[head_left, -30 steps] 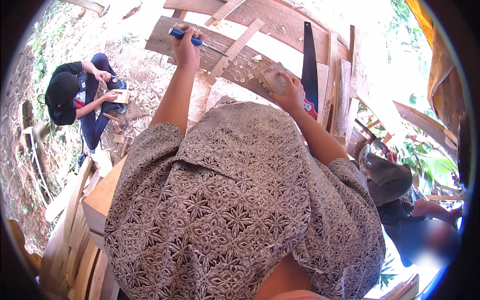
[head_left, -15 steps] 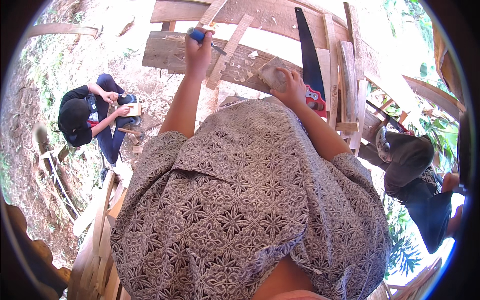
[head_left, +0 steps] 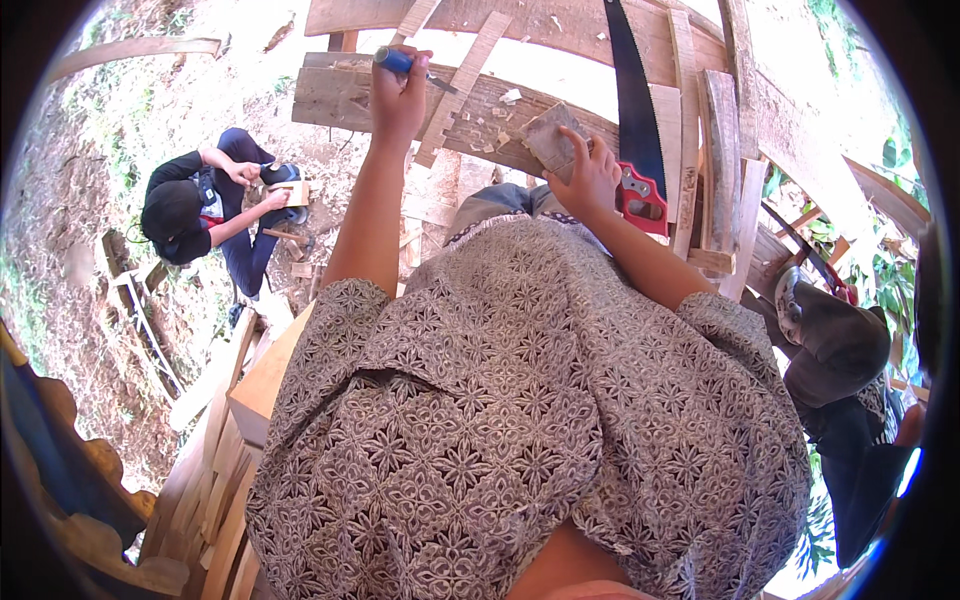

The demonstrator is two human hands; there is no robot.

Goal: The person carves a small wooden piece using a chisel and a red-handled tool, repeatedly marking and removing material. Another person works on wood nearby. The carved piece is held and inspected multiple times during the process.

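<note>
My left hand (head_left: 400, 108) is closed around the blue handle of a chisel (head_left: 394, 61). Its metal blade points right, over a narrow notched wooden strip (head_left: 468, 78) lying across a plank. In my right hand (head_left: 590, 178) is a squarish wooden block (head_left: 550, 138), gripped at its near right side above the plank's right part. Pale wood chips (head_left: 495, 112) are scattered between the strip and the block. Just right of my right hand lies a handsaw (head_left: 640, 105) with a dark blade and a red handle.
Wide planks (head_left: 335, 92) form the work surface. Upright-lying boards (head_left: 722, 150) crowd the right. At left, a seated person in dark clothes (head_left: 180, 215) holds a small wooden piece, with a hammer (head_left: 290, 237) nearby. Another person (head_left: 840, 350) is at right. Timber (head_left: 215, 440) is stacked lower left.
The view has shifted, so the saw and boards appear farther right. The block in my right hand shows more of its flat face. My left hand keeps its grip on the chisel.
</note>
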